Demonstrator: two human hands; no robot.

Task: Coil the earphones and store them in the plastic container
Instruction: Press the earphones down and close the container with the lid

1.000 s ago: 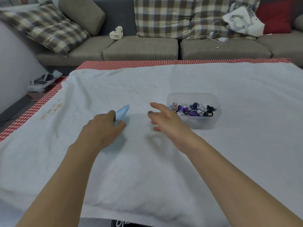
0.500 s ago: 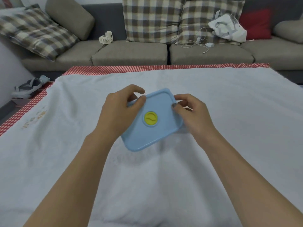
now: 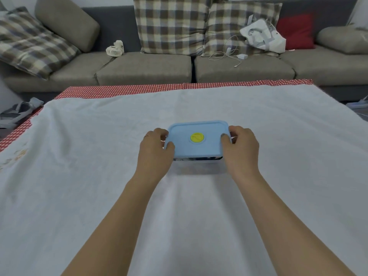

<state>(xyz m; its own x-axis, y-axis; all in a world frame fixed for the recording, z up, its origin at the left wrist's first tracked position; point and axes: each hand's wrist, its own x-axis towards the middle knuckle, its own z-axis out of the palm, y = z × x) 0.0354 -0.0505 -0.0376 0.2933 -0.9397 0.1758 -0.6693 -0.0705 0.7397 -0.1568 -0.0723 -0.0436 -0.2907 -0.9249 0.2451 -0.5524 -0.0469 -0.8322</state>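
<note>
Both hands grip the blue lid [image 3: 198,136]: my left hand [image 3: 156,150] its left end, my right hand [image 3: 240,148] its right, atop the plastic container [image 3: 197,159] mid-table. Yellow disc [image 3: 197,137] carries no legible writing.

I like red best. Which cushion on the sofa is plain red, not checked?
The red cushion at the far right of the sofa, behind the white bag. The checked cushions are brown and cream.

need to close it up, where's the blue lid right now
In the head view the blue lid sits on the plastic container at the table's middle, the left hand and right hand gripping its two ends.
</note>
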